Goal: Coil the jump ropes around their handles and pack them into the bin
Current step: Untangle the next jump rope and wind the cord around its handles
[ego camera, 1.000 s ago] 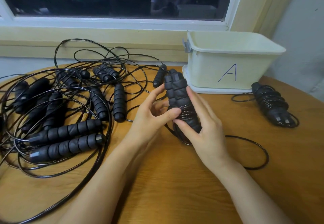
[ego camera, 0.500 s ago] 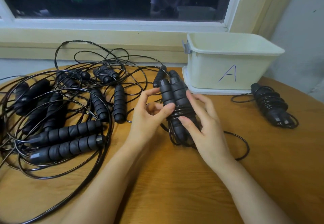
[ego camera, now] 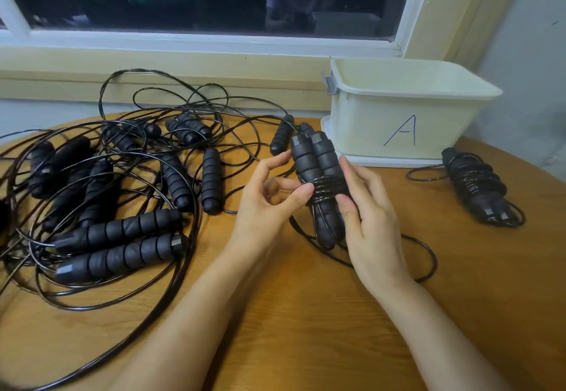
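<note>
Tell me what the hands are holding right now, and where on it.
Both hands hold one pair of jump rope handles, side by side, around the middle where the cord is wound. Right hand supports it from the right; left hand presses its thumb on the coils.

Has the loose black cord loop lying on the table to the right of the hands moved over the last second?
Yes. The loose black cord loop has drawn in leftward toward the right hand, away from the already coiled rope bundle.

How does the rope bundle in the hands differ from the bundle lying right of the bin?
The held bundle has few coils and a loose cord trailing; the bundle on the table is coiled along its length. The first is gripped by both hands, the second untouched. Both are black paired handles.
</note>
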